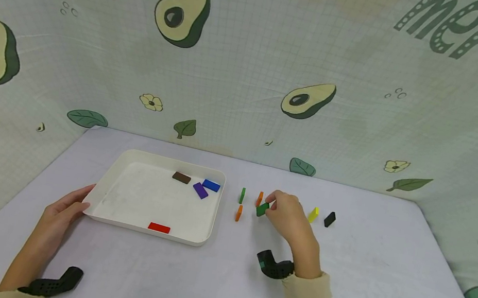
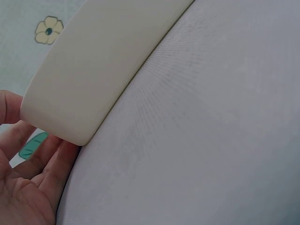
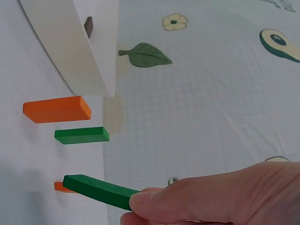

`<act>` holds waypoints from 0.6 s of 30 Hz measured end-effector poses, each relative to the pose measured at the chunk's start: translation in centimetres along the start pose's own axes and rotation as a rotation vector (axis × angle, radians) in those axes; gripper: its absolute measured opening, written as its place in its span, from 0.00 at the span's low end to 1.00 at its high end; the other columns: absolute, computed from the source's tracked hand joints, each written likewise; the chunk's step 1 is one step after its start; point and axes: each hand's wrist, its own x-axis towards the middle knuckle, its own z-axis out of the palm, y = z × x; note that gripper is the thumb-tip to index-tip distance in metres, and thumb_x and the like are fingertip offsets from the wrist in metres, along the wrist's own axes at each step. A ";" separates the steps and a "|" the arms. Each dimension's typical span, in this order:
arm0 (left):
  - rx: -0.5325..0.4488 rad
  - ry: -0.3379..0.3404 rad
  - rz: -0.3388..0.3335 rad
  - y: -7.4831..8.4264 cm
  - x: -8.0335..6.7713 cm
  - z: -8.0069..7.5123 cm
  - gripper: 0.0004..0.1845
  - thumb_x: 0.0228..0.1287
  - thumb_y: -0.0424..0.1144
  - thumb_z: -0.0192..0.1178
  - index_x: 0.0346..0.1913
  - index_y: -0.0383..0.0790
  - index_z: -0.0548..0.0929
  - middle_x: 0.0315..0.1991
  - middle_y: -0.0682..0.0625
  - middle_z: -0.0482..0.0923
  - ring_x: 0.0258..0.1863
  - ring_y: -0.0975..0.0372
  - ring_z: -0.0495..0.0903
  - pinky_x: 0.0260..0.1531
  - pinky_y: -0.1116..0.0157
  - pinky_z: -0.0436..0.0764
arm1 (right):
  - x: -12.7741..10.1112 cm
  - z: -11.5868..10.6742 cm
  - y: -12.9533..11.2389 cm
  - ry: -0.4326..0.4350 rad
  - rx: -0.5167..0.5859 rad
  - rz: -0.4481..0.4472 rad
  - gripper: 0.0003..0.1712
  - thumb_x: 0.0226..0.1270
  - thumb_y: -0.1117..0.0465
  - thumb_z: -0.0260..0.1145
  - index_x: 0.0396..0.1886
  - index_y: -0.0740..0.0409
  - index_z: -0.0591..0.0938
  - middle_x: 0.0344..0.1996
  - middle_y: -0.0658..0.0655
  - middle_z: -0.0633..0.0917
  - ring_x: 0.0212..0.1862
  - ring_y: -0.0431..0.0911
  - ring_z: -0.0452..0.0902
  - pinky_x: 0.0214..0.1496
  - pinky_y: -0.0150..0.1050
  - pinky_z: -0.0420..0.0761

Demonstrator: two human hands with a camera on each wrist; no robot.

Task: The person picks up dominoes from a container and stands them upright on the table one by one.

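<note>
My right hand pinches a dark green block by one end between thumb and fingertips. In the right wrist view the block points left, overlapping an orange block behind it. A light green block and another orange block stand near it, beside the tray. At the left, my left hand holds the near left corner of a white tray. The left wrist view has its fingers against the tray's end. Inside the tray lie brown, blue, purple and red blocks.
Right of my right hand, a yellow block and a black block are on the white tabletop. An avocado-print cloth hangs behind the table and along its sides. Each wrist wears a black device.
</note>
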 end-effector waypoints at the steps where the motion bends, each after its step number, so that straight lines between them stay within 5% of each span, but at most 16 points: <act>1: -0.001 -0.001 0.001 0.0 0.0 0.0 0.28 0.68 0.42 0.54 0.68 0.40 0.63 0.54 0.69 0.70 0.51 0.83 0.69 0.44 0.87 0.67 | 0.1 0.1 0.1 -0.007 -0.008 0.009 0.13 0.60 0.68 0.59 0.46 0.63 0.79 0.32 0.57 0.79 0.34 0.47 0.72 0.34 0.37 0.74; 18: 0.008 -0.007 0.000 0.0 0.0 0.0 0.28 0.68 0.42 0.54 0.69 0.41 0.63 0.54 0.69 0.69 0.51 0.83 0.68 0.45 0.87 0.67 | 1.2 2.1 0.3 -0.084 -0.070 0.058 0.12 0.58 0.70 0.60 0.44 0.66 0.79 0.35 0.58 0.80 0.36 0.48 0.73 0.38 0.41 0.77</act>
